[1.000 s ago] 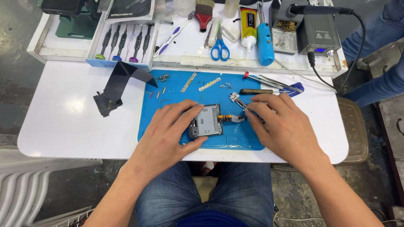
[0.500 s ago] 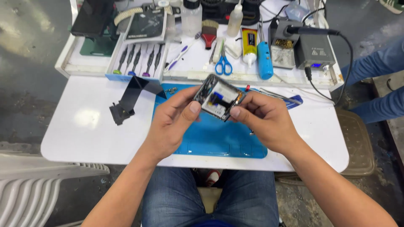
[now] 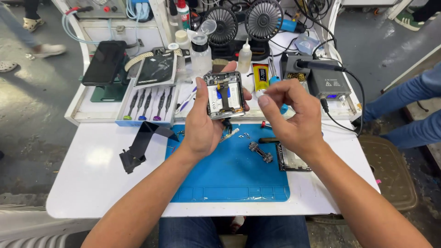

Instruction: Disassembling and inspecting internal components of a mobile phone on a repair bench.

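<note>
Head view, looking down: an opened phone body (image 3: 224, 95) with exposed internals is held upright above the blue work mat (image 3: 229, 174), clasped in the left hand (image 3: 202, 124), whose grip wraps its left edge. Just beside it, the right hand (image 3: 294, 115) hovers with thumb and forefinger pinched together; whether they hold anything is too small to tell. On the mat lie a small metal hinge part (image 3: 261, 152) and a dark frame piece (image 3: 291, 158). Behind, on the white surface (image 3: 92, 174), sits a tray of screwdrivers (image 3: 147, 104).
</note>
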